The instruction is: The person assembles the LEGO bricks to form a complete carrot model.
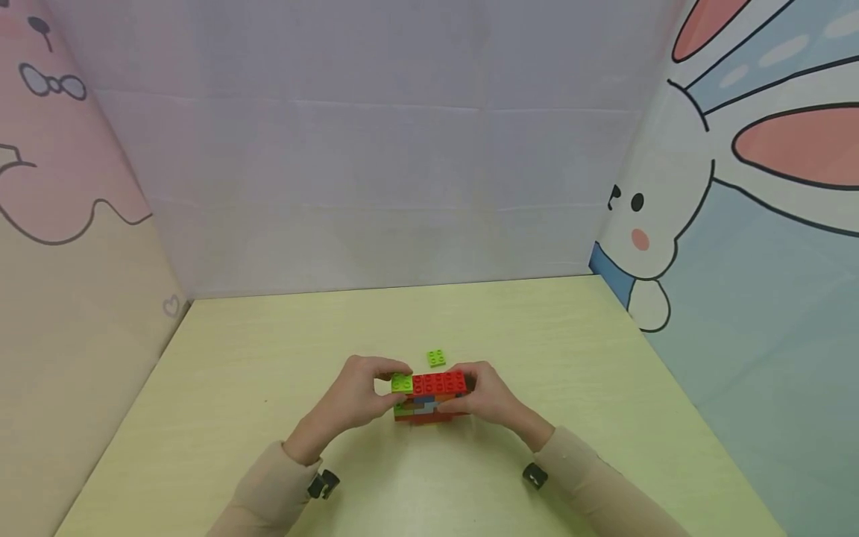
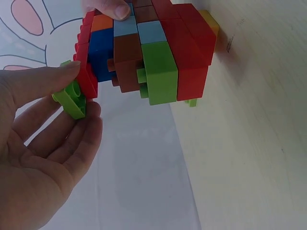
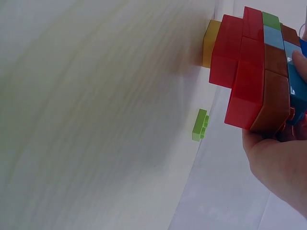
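A block of stacked toy bricks point(image 1: 424, 409) stands in front of me, with layers of red, green, light blue, brown, blue and orange and a red studded top point(image 1: 439, 383). My left hand point(image 1: 359, 391) pinches a lime green brick point(image 2: 73, 103) between thumb and fingers, right at the left end of the red top layer. In the left wrist view this brick sits tilted, its hollow underside partly showing. My right hand point(image 1: 488, 391) grips the stack's right end, thumb on the near side and fingers behind. A yellow brick point(image 3: 209, 44) shows at the stack's bottom.
One loose lime green brick point(image 1: 436, 358), studs up, lies on the pale wooden table point(image 1: 282, 335) just behind the stack. A white cloth wall point(image 1: 389, 186) rises at the table's back edge, with printed cartoon panels on both sides. Small black devices sit at both wrists.
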`<state>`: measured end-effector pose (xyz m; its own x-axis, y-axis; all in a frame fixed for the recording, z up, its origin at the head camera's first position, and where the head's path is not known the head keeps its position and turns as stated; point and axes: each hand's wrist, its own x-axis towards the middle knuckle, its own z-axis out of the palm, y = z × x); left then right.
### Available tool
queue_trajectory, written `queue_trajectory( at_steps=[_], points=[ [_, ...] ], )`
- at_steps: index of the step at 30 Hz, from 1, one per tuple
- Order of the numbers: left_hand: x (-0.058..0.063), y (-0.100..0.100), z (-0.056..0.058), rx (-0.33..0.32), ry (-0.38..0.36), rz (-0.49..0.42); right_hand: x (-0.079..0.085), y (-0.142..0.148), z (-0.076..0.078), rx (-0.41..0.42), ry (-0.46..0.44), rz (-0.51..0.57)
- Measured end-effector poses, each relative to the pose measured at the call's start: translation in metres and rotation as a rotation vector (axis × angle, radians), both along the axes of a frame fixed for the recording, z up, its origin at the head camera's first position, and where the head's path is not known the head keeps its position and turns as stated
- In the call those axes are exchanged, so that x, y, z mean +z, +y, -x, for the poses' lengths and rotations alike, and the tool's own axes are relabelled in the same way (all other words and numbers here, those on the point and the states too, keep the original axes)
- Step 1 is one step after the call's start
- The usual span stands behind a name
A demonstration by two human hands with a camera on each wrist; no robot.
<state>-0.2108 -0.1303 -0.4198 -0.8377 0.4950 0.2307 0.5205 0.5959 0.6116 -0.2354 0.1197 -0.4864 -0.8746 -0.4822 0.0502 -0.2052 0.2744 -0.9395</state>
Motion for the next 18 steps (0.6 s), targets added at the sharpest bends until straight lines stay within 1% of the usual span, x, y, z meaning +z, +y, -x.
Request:
queue_trajectory(
  at_steps=[4,8,12,15,18],
  points=[
    [0.0,0.001,0.001,0.01,-0.024,-0.019,0.0,-0.001,0.0,-0.002,0.001,0.0],
    [0.001,0.001,0.003,0.029,-0.079,-0.043,0.001,-0.001,0.0,-0.002,0.0,0.005],
    [0.002,0.001,0.005,0.05,-0.143,-0.059,0.023,-0.004,-0.01,0.003,-0.004,0.007],
    [0.002,0.001,0.007,0.051,-0.15,-0.051,0.04,-0.006,-0.017,0.005,-0.006,0.006],
    [0.002,0.001,0.007,0.053,-0.136,-0.033,0.04,-0.007,-0.017,0.003,-0.005,0.006]
  ],
)
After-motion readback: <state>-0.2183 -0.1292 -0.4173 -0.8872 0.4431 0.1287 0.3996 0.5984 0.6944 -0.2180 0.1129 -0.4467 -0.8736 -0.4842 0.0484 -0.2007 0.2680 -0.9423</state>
